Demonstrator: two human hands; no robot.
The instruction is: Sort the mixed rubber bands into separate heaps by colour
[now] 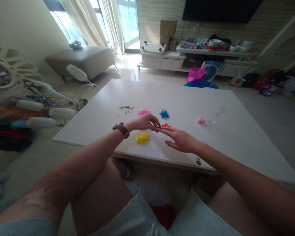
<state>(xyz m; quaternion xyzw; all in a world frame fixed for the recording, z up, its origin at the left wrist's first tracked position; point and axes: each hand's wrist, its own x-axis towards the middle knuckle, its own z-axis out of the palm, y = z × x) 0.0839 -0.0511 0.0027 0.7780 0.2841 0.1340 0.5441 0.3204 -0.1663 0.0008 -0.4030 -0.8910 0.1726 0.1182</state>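
Observation:
My left hand point(146, 122), with a watch point(121, 129) at the wrist, pinches a tiny dark piece point(159, 127) whose kind I cannot make out. Fingers stretched, my right hand point(180, 139) reaches its fingertips to that pinch. Just behind the fingertips lies a pile of small red pieces point(166, 125), partly hidden. A pile of yellow pieces point(142, 138) is below my left hand. Pink pieces point(144, 111) and blue pieces point(164, 114) lie in heaps beyond it. Mixed-colour pieces point(126, 108) are scattered farther left.
On the white table point(186, 98), a round pink object point(201, 121) and a clear container point(220, 111) sit to the right. A yellow cartoon figure point(198, 161) is at the near edge. Beyond the table stands a pink basket point(196, 74). White lamp arms point(61, 113) stick out at left.

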